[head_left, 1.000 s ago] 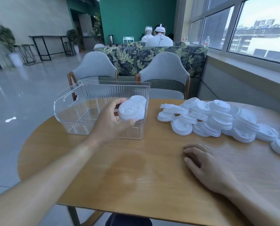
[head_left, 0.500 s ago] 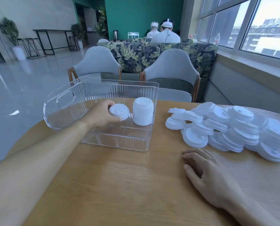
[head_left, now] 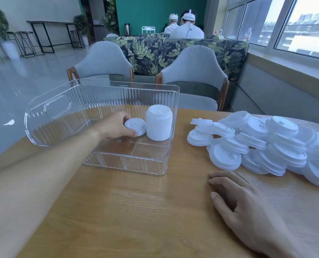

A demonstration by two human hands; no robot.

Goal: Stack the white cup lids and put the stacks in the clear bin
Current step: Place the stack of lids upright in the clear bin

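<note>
Right hand (head_left: 248,211) flat on the wood-grain tabletop (head_left: 136,211) near the front edge, palm down, fingers straight and relaxed, holding nothing. Just beyond it toward the right edge, a loose heap of white cup lids (head_left: 263,144), thin round moulded plastic discs with raised rims, overlapping and tilted on each other. Left of the heap sits the clear bin (head_left: 129,164), a rectangular transparent plastic box with ribbed walls, rounded corners and a cut-out handle in its left end; the wood shows through its floor. Left hand (head_left: 116,125) reaches over the bin's near wall, fingers and thumb curled round a short lid stack (head_left: 136,126) held tilted on its side inside the bin. Touching or just beside it, a taller lid stack (head_left: 159,125) stands upright against the bin's right wall, smooth, cylinder-shaped. Past the far edge, two grey padded chairs (head_left: 194,66) with wooden arms.
</note>
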